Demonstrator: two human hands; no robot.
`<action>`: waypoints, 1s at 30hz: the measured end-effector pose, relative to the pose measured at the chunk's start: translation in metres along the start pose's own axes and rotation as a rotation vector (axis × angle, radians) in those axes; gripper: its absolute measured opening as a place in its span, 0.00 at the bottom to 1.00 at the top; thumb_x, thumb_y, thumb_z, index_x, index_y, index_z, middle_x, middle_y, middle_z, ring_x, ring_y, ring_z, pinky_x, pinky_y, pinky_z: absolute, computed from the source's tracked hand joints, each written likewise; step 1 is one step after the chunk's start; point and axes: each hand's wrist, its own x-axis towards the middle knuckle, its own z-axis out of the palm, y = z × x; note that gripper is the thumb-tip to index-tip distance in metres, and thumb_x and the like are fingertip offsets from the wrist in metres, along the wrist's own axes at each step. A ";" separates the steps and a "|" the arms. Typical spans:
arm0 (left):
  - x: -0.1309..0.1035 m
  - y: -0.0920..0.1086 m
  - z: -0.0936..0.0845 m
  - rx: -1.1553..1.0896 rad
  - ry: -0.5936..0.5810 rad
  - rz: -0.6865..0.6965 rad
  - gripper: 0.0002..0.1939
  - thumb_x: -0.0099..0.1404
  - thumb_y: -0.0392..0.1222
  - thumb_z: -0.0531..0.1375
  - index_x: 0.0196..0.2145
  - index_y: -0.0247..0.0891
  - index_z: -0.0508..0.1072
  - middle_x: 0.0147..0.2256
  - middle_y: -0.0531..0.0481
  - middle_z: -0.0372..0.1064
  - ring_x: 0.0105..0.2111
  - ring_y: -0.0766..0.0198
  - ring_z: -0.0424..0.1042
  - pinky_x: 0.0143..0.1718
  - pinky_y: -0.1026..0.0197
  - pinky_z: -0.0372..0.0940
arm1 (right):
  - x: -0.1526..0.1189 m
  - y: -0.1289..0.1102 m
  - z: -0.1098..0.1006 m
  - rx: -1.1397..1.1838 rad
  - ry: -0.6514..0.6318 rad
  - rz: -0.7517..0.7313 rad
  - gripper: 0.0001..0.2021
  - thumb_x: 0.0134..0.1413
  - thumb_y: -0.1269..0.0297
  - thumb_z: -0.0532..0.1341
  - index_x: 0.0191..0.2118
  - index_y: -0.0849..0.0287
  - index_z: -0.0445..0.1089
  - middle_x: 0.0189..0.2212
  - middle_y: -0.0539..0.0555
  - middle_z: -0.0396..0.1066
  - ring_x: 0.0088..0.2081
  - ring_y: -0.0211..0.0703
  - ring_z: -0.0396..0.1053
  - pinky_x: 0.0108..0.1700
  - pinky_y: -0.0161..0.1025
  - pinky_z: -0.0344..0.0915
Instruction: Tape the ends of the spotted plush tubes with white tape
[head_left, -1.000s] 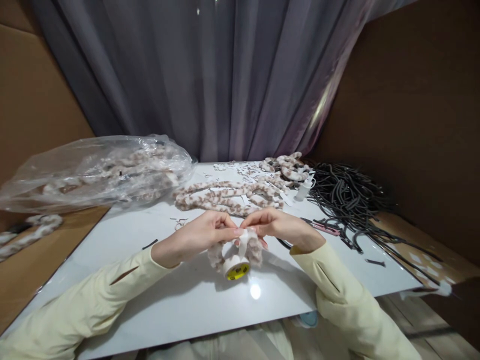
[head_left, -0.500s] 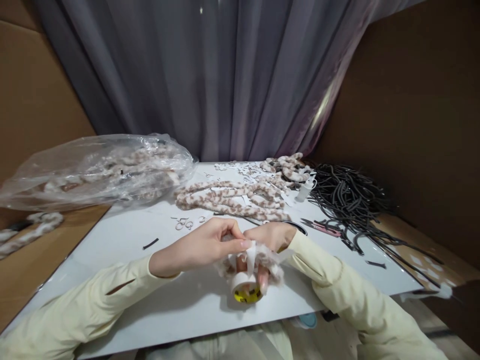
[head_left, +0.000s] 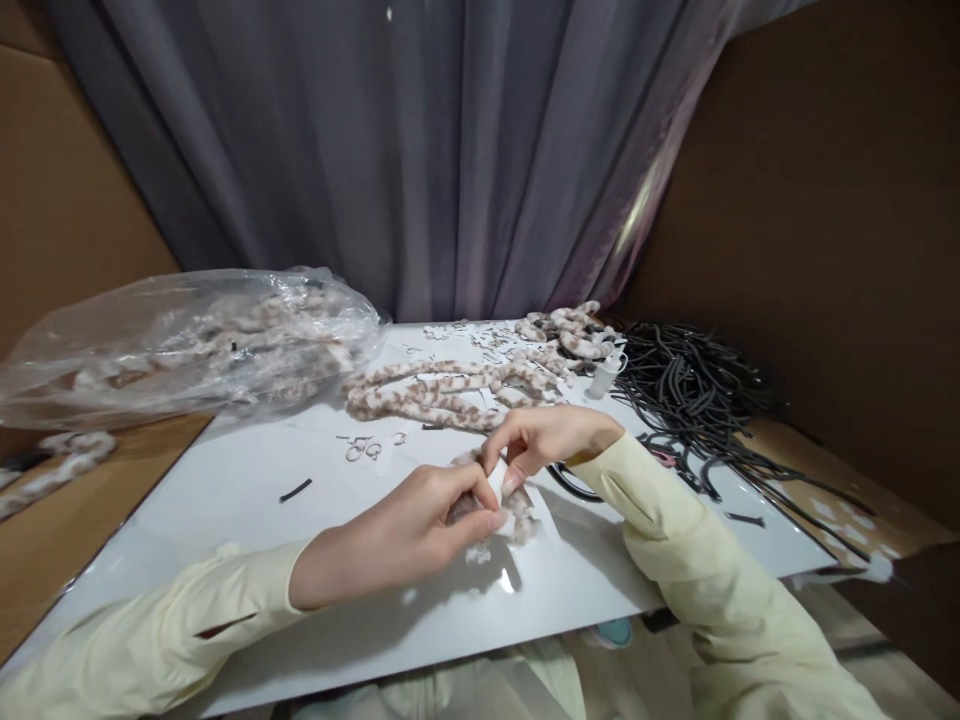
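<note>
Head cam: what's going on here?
A person's left hand and right hand are pinching a white strip at a small fluffy piece, over a white table. Longer spotted fluffy strands lie beyond the hands, with a pile of black cords to the right.

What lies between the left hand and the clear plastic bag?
In the head view, small rings lie on the white tabletop between the left hand and the bag.
</note>
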 end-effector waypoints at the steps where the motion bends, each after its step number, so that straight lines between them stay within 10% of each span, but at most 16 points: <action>1: 0.000 -0.002 0.003 0.046 0.019 0.035 0.07 0.66 0.41 0.52 0.32 0.37 0.66 0.27 0.55 0.65 0.25 0.70 0.62 0.27 0.67 0.55 | -0.004 -0.004 -0.003 -0.063 0.017 -0.010 0.20 0.43 0.56 0.67 0.38 0.69 0.72 0.28 0.53 0.70 0.26 0.33 0.65 0.27 0.28 0.62; 11: -0.003 -0.014 0.019 0.368 0.155 0.304 0.08 0.69 0.36 0.47 0.36 0.37 0.65 0.33 0.50 0.66 0.34 0.65 0.66 0.36 0.64 0.61 | -0.029 -0.054 0.023 -0.732 0.353 -0.037 0.06 0.51 0.66 0.62 0.32 0.65 0.73 0.28 0.53 0.70 0.26 0.33 0.63 0.29 0.30 0.56; 20: -0.004 -0.029 0.026 0.560 0.316 0.670 0.11 0.65 0.25 0.49 0.43 0.32 0.64 0.35 0.43 0.66 0.34 0.62 0.61 0.35 0.60 0.62 | -0.038 -0.040 0.045 -0.791 0.679 -0.054 0.14 0.46 0.59 0.67 0.30 0.62 0.63 0.31 0.51 0.62 0.30 0.36 0.61 0.31 0.33 0.57; 30: 0.001 -0.029 0.019 0.517 0.313 0.567 0.08 0.66 0.28 0.49 0.41 0.34 0.64 0.32 0.46 0.66 0.32 0.63 0.62 0.36 0.60 0.61 | -0.045 -0.058 0.071 -0.923 0.774 -0.157 0.05 0.56 0.73 0.54 0.28 0.61 0.61 0.34 0.53 0.59 0.28 0.34 0.58 0.29 0.32 0.54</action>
